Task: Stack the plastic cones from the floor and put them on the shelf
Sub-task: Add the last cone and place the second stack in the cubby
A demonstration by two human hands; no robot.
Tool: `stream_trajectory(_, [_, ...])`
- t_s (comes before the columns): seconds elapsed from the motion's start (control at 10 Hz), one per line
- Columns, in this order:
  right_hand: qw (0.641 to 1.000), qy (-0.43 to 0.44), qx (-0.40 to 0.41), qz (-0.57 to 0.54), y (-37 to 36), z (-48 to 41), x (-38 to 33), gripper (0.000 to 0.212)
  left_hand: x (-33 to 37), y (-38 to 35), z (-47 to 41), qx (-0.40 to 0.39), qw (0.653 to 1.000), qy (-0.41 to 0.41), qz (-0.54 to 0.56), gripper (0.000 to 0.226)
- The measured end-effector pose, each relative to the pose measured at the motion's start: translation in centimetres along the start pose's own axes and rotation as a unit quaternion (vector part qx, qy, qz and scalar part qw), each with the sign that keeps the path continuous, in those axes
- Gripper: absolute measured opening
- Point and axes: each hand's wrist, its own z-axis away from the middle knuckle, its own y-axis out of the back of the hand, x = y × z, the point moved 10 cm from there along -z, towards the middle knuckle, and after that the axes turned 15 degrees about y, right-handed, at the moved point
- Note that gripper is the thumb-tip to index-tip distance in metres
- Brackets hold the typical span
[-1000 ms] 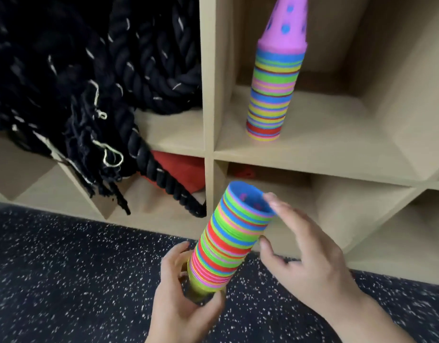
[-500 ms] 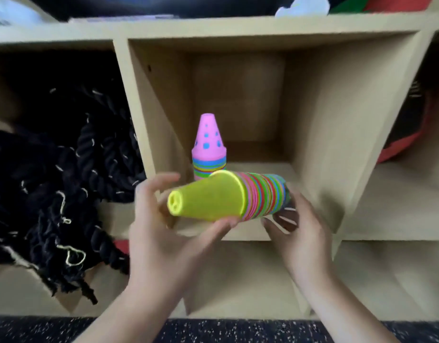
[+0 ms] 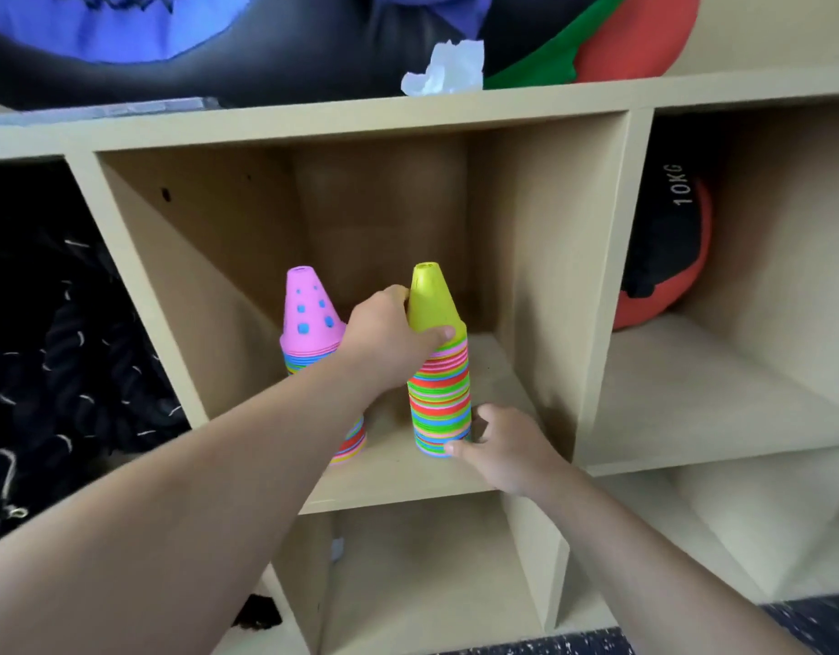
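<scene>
This looks like a gym or sports-equipment storage area. A pale wooden cubby shelf (image 3: 360, 120) fills the view, its square compartments holding training gear. At 9 o'clock a compartment is packed with thick black battle rope (image 3: 53, 371). At 3 o'clock sits a red and black medicine ball (image 3: 663, 257) printed "10KG". In the centre compartment stand two stacks of bright plastic cones (image 3: 438, 399), the kind used for drills. At 12 o'clock, padded gear in black, blue, red and green (image 3: 573, 44) lies on top. Dark speckled rubber flooring (image 3: 814, 626) shows at 5 o'clock.
</scene>
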Motion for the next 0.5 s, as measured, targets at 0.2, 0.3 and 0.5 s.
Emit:
stream_trajectory(0.2, [0.996, -0.003, 0.016, 0.089, 0.0, -1.8, 0.5, 0.032, 0.4, -1.9, -0.8, -0.008, 1.0, -0.009, -0.002, 0.04])
stream_trajectory(0.3, [0.996, -0.016, 0.023, 0.089, 0.0, -1.6, 0.8, 0.03, 0.0, -1.7, -0.5, 0.013, 0.999, -0.026, -0.027, 0.051])
stream_trajectory(0.5, [0.993, 0.007, 0.117, -0.017, 2.6, 0.9, -1.0, 0.064, 0.1, 1.7, 5.0, 0.091, 0.988, -0.122, 0.023, 0.07])
